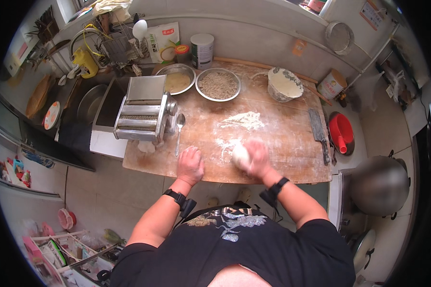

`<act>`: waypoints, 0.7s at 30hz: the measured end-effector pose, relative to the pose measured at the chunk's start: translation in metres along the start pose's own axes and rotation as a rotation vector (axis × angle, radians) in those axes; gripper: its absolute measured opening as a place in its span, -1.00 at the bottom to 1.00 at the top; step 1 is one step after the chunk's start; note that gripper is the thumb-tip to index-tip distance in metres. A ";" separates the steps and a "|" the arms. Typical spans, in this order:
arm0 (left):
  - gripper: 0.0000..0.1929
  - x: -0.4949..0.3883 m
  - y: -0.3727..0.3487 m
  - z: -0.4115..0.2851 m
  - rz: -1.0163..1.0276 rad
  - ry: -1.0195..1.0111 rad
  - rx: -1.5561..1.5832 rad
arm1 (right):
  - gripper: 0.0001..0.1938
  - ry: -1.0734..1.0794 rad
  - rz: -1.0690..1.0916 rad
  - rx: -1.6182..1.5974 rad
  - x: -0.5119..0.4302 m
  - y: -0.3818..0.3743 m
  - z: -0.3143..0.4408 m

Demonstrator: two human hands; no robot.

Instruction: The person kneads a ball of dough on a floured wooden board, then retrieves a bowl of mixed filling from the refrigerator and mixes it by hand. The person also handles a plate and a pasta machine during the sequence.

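Note:
My right hand (257,156) is blurred and presses on a white lump of dough (241,156) near the front edge of a floured wooden board (208,132). Loose flour (245,120) lies just beyond the dough. To the left my left hand (191,162) rests on the board's front edge, its fingers curled in with nothing seen in them. A metal spoon (180,131) lies beside it. Farther left stands a metal pasta machine (142,111). Behind are a metal bowl of crumbly filling (218,84), a bowl of yellowish liquid (178,79) and a bowl of flour (285,84).
A cleaver (318,131) lies at the board's right edge, near a red pan (341,133). Rolling pins (240,64) lie along the wall behind. A sink (93,104) is at the left, a lidded wok (379,186) at the right.

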State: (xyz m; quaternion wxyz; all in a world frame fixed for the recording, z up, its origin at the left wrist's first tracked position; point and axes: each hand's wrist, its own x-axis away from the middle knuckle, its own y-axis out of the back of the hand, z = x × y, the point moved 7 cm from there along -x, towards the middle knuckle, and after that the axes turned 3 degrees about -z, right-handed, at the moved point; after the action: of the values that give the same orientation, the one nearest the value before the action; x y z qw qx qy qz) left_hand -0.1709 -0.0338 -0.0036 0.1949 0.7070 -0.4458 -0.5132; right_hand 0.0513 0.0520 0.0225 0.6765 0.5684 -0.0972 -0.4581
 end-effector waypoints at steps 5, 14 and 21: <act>-0.68 -0.001 0.000 -0.001 0.018 -0.004 -0.026 | -0.51 -0.149 -0.146 0.003 -0.076 -0.042 -0.003; -0.69 0.001 0.000 0.000 -0.009 -0.004 -0.039 | -0.45 -0.063 0.003 0.212 -0.024 0.001 -0.002; -0.72 -0.002 0.003 -0.004 -0.020 -0.027 -0.031 | -0.45 -0.196 0.107 0.013 -0.096 -0.070 0.011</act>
State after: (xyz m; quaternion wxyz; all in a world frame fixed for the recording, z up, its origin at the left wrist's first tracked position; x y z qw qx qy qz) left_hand -0.1690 -0.0343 0.0009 0.1947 0.7012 -0.4334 -0.5315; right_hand -0.0457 0.1195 0.0038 0.6837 0.5192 -0.1959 -0.4739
